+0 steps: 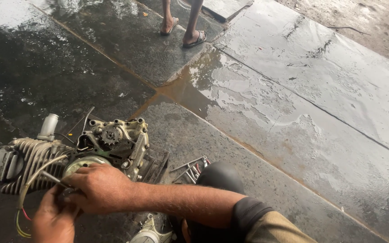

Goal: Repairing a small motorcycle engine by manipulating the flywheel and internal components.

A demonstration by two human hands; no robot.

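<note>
- A small engine (68,153) lay on the wet stone floor (293,112) at the lower left of the view, its finned cylinder (28,164) pointing left and its open casing with a small toothed gear (111,135) facing up.
- The right hand (97,186) rested on the engine just below the round metal cover (84,163), fingers curled loosely, with a thin metal rod (50,177) sticking out from under them; whether it pinched the rod could not be told.
- The left hand (52,220) sat just below and touching the right hand, its fingers curled in; what it gripped was hidden.
- A pale tube (34,180) arched past both hands, and yellow and red wires (21,222) trailed down at the left edge.
- Several loose tools (187,166) lay on the floor to the right of the engine, near a dark rounded shape (221,175).
- Another person's sandalled feet (183,33) stood on the floor at the top, well apart from the engine.
</note>
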